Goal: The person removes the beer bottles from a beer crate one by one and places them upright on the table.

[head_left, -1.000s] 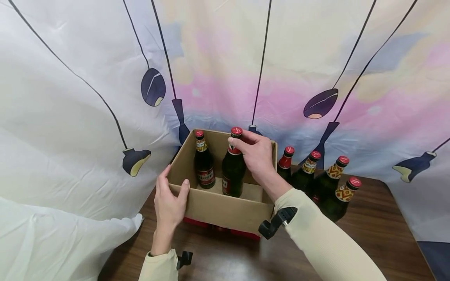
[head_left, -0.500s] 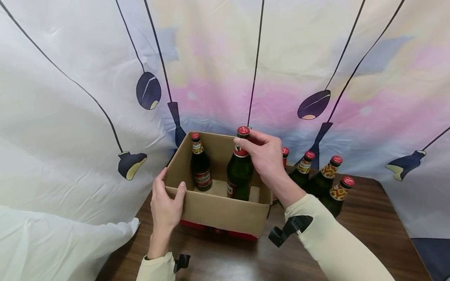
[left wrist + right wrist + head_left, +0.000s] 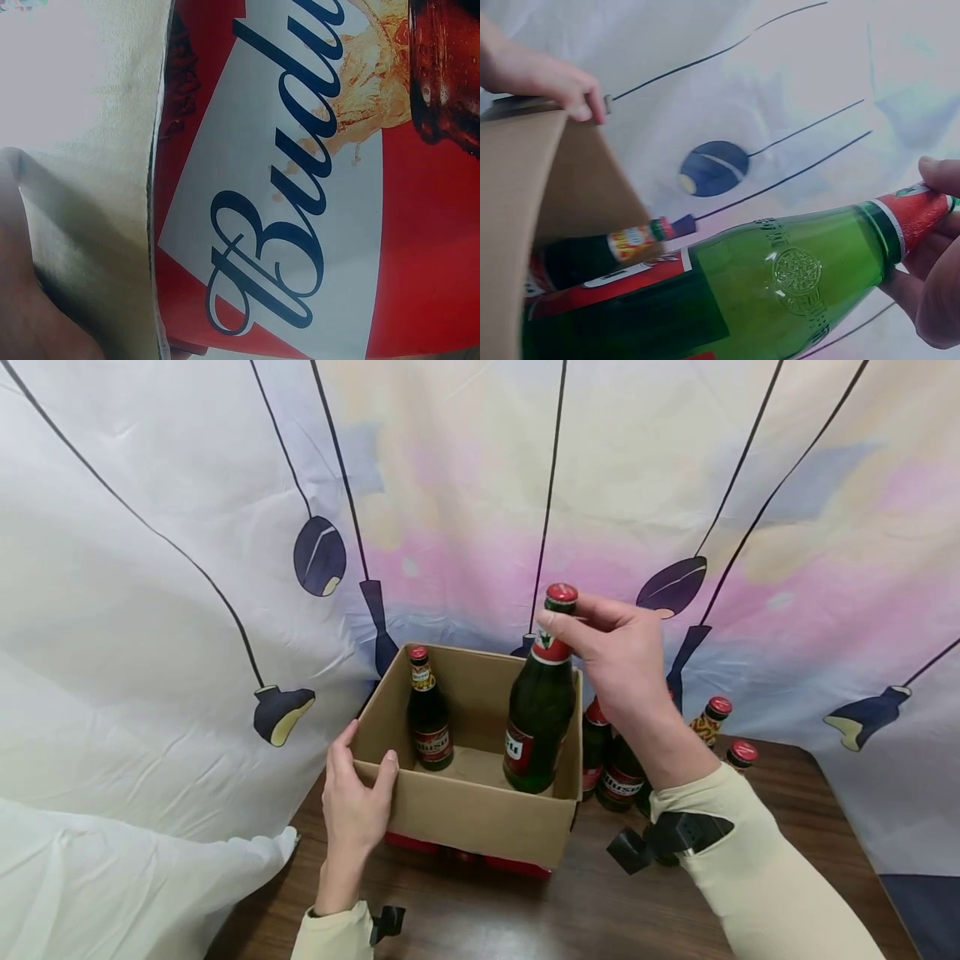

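Note:
My right hand (image 3: 626,660) pinches the red-foiled neck of a green beer bottle (image 3: 542,714) just below its red cap. The bottle leans a little, its upper half above the rim of a cardboard box (image 3: 480,814) and its base still within the walls. On the box's near left corner, my left hand (image 3: 356,793) grips the rim, thumb at the front edge and fingers along the side. A second, darker beer bottle (image 3: 431,722) with a patterned neck label stands upright inside at the left. In the left wrist view, large "Bud" lettering shows on the box's red printed side (image 3: 277,187).
Right of the box, several capped beer bottles (image 3: 621,777) stand close together on the brown wooden table (image 3: 480,918), partly hidden behind my right forearm. A printed cloth (image 3: 465,527) hangs behind, and white fabric (image 3: 135,868) drapes at the left.
My right hand has raised the green bottle and carried it rightward from the middle of the box to its right side. My left hand keeps its grip on the box corner.

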{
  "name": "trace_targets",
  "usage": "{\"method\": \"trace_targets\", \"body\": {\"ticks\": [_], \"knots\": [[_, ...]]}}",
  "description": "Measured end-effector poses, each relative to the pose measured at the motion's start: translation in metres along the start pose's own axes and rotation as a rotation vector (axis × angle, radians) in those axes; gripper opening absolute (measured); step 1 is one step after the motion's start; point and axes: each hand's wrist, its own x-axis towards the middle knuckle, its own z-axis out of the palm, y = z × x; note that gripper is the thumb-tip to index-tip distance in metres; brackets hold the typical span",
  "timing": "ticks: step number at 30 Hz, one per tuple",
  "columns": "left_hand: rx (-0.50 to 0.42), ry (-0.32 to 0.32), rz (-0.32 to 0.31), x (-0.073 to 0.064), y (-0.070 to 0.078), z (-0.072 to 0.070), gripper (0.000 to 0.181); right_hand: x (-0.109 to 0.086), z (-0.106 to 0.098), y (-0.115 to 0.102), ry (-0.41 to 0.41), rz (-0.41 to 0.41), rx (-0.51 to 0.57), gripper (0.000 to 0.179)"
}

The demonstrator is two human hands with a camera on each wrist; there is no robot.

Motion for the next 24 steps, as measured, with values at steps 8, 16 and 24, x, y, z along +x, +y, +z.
{"method": "trace_targets", "body": {"ticks": [8, 16, 24], "knots": [[0.003, 0.009, 0.004, 0.0, 0.0, 0.001, 0.066, 0.002, -0.02, -0.034, 0.039, -0.099, 0.104, 0.033], [0.001, 0.009, 0.001, 0.0, 0.0, 0.001, 0.066, 0.01, -0.04, -0.06, 0.048, -0.176, 0.28, 0.024], [-0.01, 0.014, 0.011, 0.002, 0.0, 0.002, 0.066, 0.012, -0.067, -0.07, 0.084, -0.155, 0.281, 0.034]]}}
